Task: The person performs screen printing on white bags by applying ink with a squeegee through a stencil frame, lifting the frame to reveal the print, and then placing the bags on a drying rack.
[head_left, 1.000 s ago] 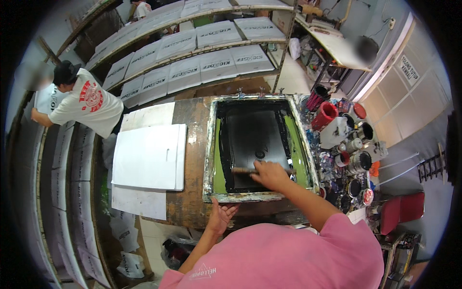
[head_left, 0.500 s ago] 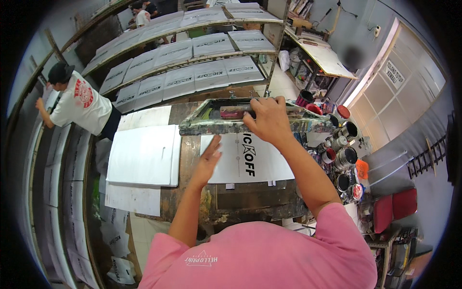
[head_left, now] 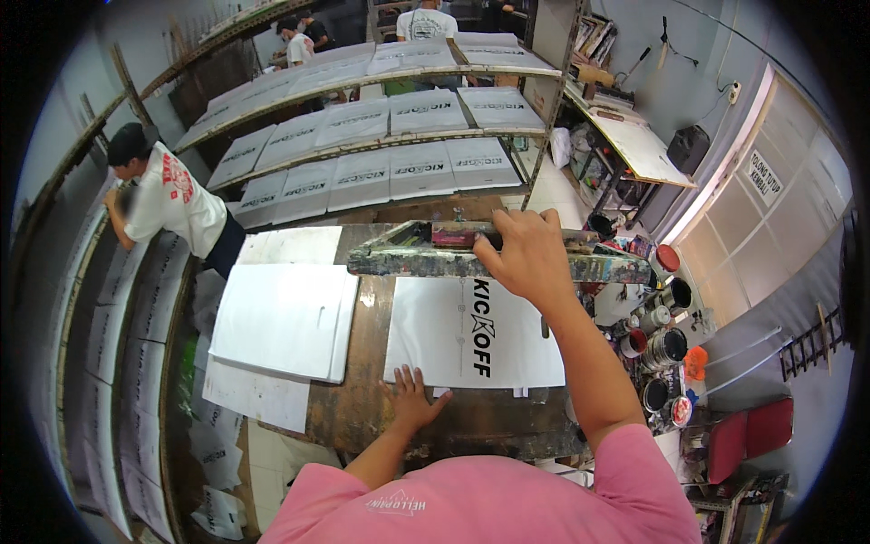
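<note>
A white plastic bag [head_left: 421, 317] with bold black lettering and a dark handle slot lies flat on the worktable [head_left: 362, 422]. My left hand [head_left: 412, 403] is at its near left corner, fingers spread, fingertips on the bag's edge. Beyond the bag, a paint-stained screen-printing frame [head_left: 408, 262] is tilted up off the table. My right hand [head_left: 530, 254] is closed at its top, gripping the reddish wooden squeegee [head_left: 453, 234] that rests there. The right palm and fingertips partly hide the squeegee and frame. Left of the bag sits a stack of blank white bags [head_left: 276, 317].
Ink cans and tubs [head_left: 666, 349] crowd the table's right side. Racks [head_left: 372, 136] of printed bags stand beyond, with more racks at left, where a person in a white shirt [head_left: 177, 195] leans in. Other people are at the back. A red chair [head_left: 748, 435] stands at right.
My left hand has come down toward me, from above the bag's left side to its near left corner. The frame appears raised more steeply, showing more of the lettering. My right hand keeps its grip.
</note>
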A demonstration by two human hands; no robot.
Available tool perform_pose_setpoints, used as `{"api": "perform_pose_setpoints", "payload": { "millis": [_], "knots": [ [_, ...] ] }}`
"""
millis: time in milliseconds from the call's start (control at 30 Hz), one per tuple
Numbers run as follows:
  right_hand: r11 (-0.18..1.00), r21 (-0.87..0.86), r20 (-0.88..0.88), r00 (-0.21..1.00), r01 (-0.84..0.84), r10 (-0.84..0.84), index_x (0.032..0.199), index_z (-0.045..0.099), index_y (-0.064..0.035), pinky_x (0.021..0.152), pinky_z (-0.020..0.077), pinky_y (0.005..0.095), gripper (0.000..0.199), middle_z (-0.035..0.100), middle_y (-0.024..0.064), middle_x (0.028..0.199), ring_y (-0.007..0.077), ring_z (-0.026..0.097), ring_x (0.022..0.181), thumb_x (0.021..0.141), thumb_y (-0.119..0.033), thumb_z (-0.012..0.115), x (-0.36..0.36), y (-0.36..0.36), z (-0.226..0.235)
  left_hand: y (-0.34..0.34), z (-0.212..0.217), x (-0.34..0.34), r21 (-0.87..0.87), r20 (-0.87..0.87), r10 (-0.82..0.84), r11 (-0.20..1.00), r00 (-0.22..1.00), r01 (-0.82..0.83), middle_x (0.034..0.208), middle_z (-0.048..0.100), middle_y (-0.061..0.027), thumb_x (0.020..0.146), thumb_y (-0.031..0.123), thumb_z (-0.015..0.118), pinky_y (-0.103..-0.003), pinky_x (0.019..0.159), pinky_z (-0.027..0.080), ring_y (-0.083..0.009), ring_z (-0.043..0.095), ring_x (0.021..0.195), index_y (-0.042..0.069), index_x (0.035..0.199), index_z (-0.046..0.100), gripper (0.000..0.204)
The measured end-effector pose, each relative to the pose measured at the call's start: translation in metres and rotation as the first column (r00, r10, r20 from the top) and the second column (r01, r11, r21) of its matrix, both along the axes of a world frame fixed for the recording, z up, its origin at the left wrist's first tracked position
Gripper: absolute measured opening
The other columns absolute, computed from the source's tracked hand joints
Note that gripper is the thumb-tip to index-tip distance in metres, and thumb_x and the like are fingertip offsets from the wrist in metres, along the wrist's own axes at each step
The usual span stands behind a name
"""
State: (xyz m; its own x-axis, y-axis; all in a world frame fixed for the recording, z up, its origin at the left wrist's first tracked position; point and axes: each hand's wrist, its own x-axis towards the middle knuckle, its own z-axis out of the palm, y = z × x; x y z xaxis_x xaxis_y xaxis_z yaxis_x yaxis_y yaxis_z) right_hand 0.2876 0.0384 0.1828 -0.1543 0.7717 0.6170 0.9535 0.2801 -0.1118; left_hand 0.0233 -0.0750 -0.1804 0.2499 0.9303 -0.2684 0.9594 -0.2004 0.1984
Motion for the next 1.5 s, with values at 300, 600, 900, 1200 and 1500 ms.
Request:
{"api": "perform_pose_setpoints", "payload": {
  "millis": [300,600,900,1200,1500],
  "knots": [
    [1.000,-0.023,-0.029,0.999,0.017,-0.018,0.091,0.073,-0.0024,0.092,0.0429,0.0506,0.044,0.072,0.0160,0.085,0.0344,0.069,0.089,0.095,-0.046,0.063,0.005,0.022,0.020,0.063,0.081,0.040,0.347,0.561,-0.115,0.932,0.820,-0.107,0.154,0.057,-0.0275,0.100,0.047,0.072,-0.068,0.125,0.024,-0.0459,0.042,0.153,-0.009,0.146,0.059,0.073],
    [0.998,-0.038,-0.035,0.998,0.050,-0.051,0.091,0.072,-0.0030,0.092,0.0433,0.0488,0.042,0.073,0.0156,0.089,0.0341,0.069,0.093,0.094,-0.044,0.064,-0.002,0.005,0.007,0.053,0.070,-0.052,0.062,0.853,0.220,0.857,0.472,-0.512,0.148,0.062,-0.0278,0.103,0.016,0.067,-0.046,0.115,0.047,-0.0420,0.056,0.143,0.002,0.137,0.072,0.038],
    [0.998,0.003,-0.011,0.998,0.059,-0.059,0.094,0.072,-0.0023,0.089,0.0434,0.0487,0.039,0.069,0.0158,0.085,0.0358,0.066,0.087,0.089,-0.040,0.068,-0.012,-0.017,-0.010,0.087,0.044,-0.247,0.288,0.656,0.345,0.708,0.671,-0.645,0.135,0.069,-0.0297,0.101,0.022,0.068,-0.049,0.121,0.041,-0.0424,0.060,0.138,-0.001,0.135,0.072,0.042],
    [0.996,0.086,0.007,1.000,0.018,-0.019,0.092,0.070,-0.0022,0.090,0.0423,0.0494,0.038,0.070,0.0153,0.086,0.0359,0.065,0.088,0.089,-0.040,0.069,-0.019,-0.028,-0.024,-0.032,0.032,-0.304,0.469,0.521,0.270,0.701,0.809,-0.537,0.153,0.049,-0.0341,0.105,0.033,0.066,-0.057,0.117,0.038,-0.0514,0.048,0.138,-0.003,0.146,0.058,0.055],
    [0.997,0.057,0.007,0.999,0.044,-0.044,0.095,0.072,-0.0045,0.087,0.0434,0.0495,0.040,0.070,0.0136,0.084,0.0336,0.067,0.088,0.090,-0.044,0.068,-0.011,-0.025,-0.027,-0.281,-0.023,-0.237,-0.347,0.268,0.382,0.895,0.884,-0.282,0.090,0.072,-0.0232,0.102,0.033,0.068,-0.055,0.085,0.053,-0.0436,0.071,0.092,0.004,0.090,0.074,0.032]
  ]
}}
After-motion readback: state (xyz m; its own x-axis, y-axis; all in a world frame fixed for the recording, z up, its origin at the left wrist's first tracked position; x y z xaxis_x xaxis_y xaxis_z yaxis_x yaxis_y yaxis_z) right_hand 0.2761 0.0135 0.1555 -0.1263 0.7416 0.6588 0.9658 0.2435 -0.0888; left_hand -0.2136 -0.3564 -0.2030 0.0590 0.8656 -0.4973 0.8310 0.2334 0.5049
